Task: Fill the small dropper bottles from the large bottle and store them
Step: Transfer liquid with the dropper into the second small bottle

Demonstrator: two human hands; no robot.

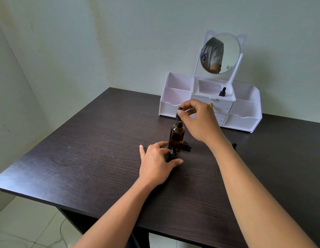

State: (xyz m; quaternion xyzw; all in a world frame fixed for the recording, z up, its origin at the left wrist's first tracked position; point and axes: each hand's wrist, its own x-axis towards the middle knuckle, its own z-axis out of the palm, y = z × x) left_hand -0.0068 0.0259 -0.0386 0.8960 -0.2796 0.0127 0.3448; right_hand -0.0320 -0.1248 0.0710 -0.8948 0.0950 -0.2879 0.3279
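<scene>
Pinching the dropper [178,115] between thumb and fingertips of the right hand [195,120], holding it upright with the glass tip at the open mouth of the large bottle [176,136], either just inside or just above, impossible to tell which from here. Gripping the small bottle [173,152] with the left hand [155,162], thumb and fingers curling round its sides, steadying it upright and uncapped on the table [102,140], just in front of the large bottle and nearly touching it. Beside the large bottle's right side, lying on the table, a dark cap [186,145], probably the small bottle's own. Past the right forearm, showing only partly, one more dark piece [234,145], too hidden to name. Further back, standing in the middle upper compartment of the white organizer [169,108], under the mirror [227,51], a capped bottle [222,92]. Judging from this, being somewhere in the middle of the task: one bottle apparently finished and stored, the small bottle open and being filled, not yet closed or put away. Remaining for it, most likely: carrying liquid across with the dropper, screwing the top on, setting it in the organizer, then perhaps repeating for the hidden piece. Not seeing any liquid level through the dark glass, so not knowing how full either bottle is.
</scene>
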